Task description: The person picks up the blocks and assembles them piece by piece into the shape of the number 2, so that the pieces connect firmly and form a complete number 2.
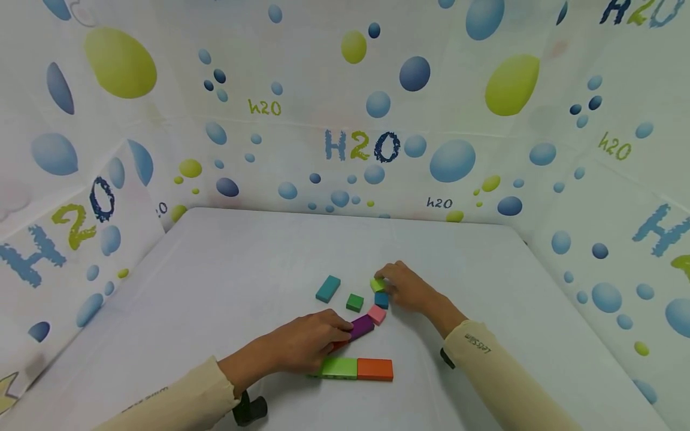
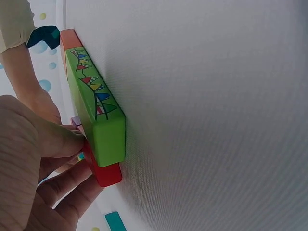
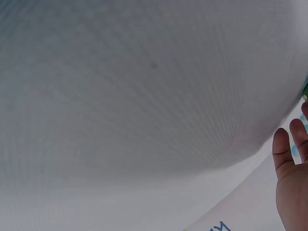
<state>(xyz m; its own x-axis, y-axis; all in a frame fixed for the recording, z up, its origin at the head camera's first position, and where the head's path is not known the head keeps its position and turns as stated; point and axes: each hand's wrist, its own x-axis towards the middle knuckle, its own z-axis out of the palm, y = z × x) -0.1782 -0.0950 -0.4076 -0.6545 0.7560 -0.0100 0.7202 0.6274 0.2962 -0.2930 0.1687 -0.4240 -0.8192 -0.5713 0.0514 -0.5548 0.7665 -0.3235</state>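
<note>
My left hand (image 1: 304,342) grips a red block (image 2: 109,176) between thumb and fingers, mostly covered by the hand in the head view. End to end with it lies a purple block (image 1: 362,327), the left fingertips at its near end. A pink block (image 1: 377,315) and a blue block (image 1: 381,300) continue this curved row. At its far end my right hand (image 1: 406,289) pinches a small lime-green block (image 1: 378,285). Closer to me, a longer green block (image 2: 103,125) printed with bunting adjoins an orange block (image 1: 375,370), just beside the left hand.
A green cube (image 1: 354,303) stands left of the curved row, and a teal block (image 1: 328,289) lies farther left. The white tabletop (image 1: 242,257) ends at upright sheets printed with bubbles and H2O lettering (image 1: 362,146) at the back and both sides.
</note>
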